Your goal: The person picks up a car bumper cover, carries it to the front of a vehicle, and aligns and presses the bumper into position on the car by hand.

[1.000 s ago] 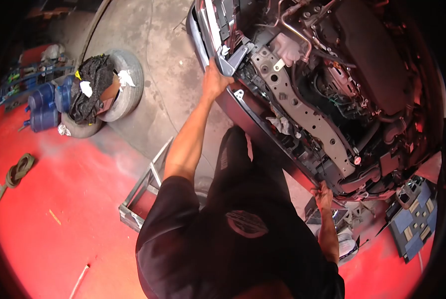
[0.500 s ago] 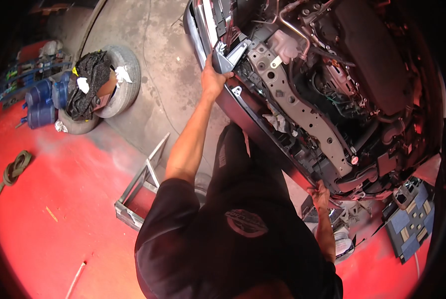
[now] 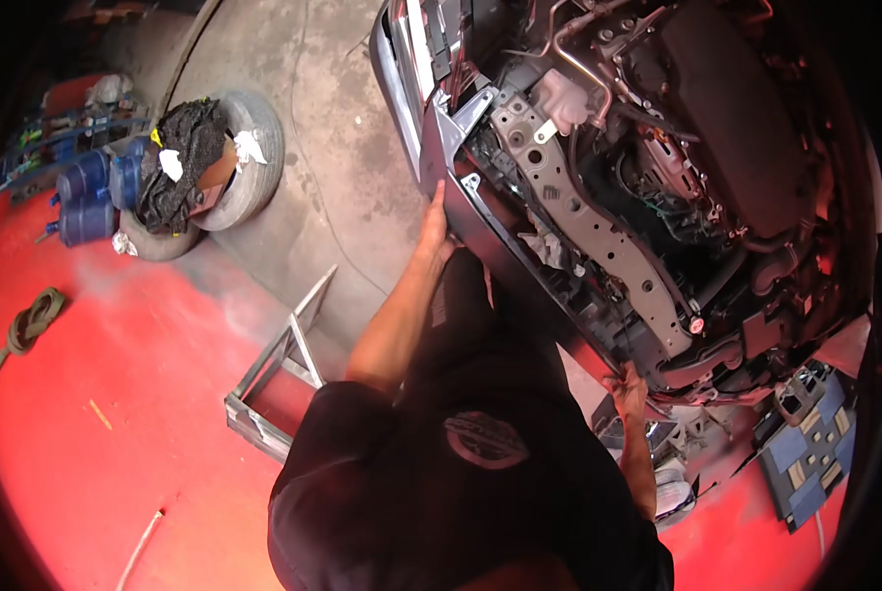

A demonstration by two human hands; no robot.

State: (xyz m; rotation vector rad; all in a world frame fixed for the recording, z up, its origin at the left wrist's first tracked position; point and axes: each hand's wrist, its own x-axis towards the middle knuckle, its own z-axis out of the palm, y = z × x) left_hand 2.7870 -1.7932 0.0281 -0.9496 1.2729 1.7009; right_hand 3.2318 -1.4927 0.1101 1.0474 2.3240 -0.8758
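Observation:
A dark front bumper lies along the front of a car with its engine bay exposed. My left hand holds the bumper's outer side near the headlight end, its fingers partly hidden against the panel. At the bumper's other end, my right hand has its fingers curled around the edge. Just behind the bumper runs a grey metal crossbeam with several holes. A grey bracket sits beside the headlight, above my left hand.
A metal frame stand is on the floor left of my body. Farther left are a tire with black wrap on it, blue water jugs and a rolled strap. A patterned blue panel lies at lower right.
My left hand has slid down from the bumper's top corner by the bracket to lower on its outer side. My right hand stays at the same end.

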